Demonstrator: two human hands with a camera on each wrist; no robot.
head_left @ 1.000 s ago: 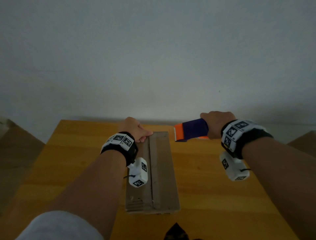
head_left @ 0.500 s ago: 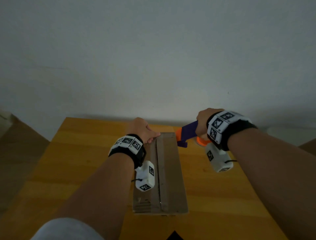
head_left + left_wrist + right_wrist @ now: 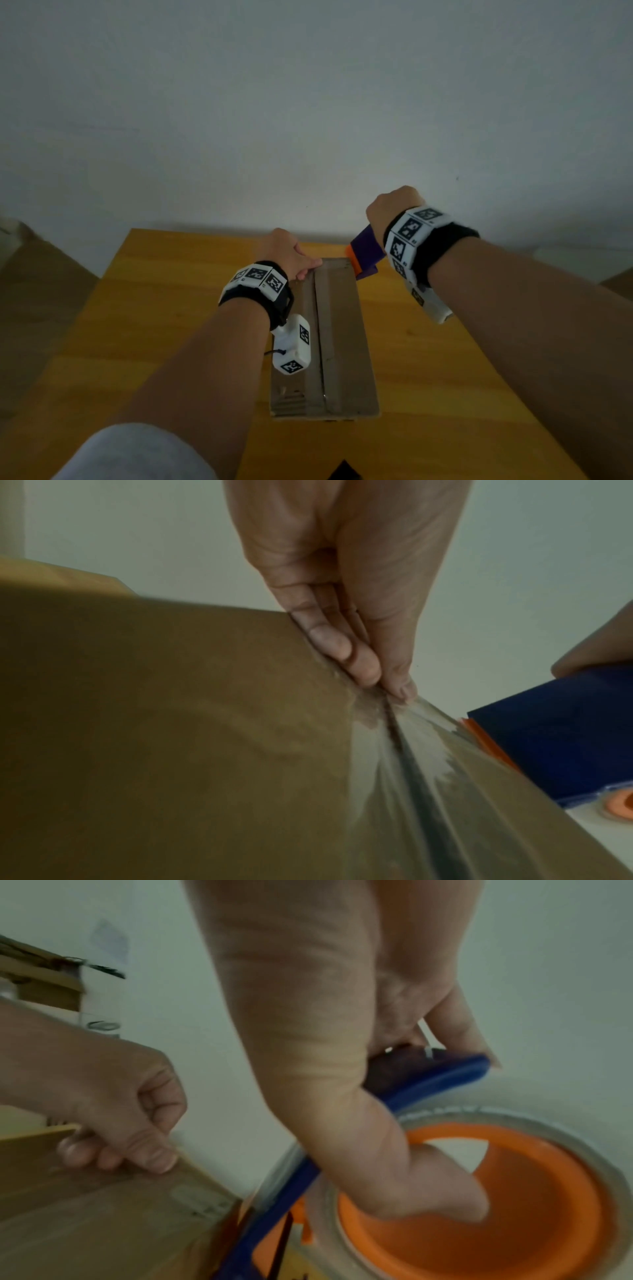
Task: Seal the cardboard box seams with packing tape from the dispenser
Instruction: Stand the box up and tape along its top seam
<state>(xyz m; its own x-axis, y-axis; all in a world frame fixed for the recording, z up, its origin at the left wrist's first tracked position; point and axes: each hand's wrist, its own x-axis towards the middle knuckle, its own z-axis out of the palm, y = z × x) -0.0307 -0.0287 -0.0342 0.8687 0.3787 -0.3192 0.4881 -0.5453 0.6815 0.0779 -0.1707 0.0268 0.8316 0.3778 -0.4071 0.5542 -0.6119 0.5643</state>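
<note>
My left hand rests on the far end of the cardboard box, fingertips pressed together against the clear tape laid along the centre seam, forearm stretched over the box's left side. The box lies flat on my yellow wooden table. To its right, my right hand clenches the blue-and-orange tape dispenser at the box's far right corner, thumb hooked into the orange hub of the roll, wrist raised above the table.
</note>
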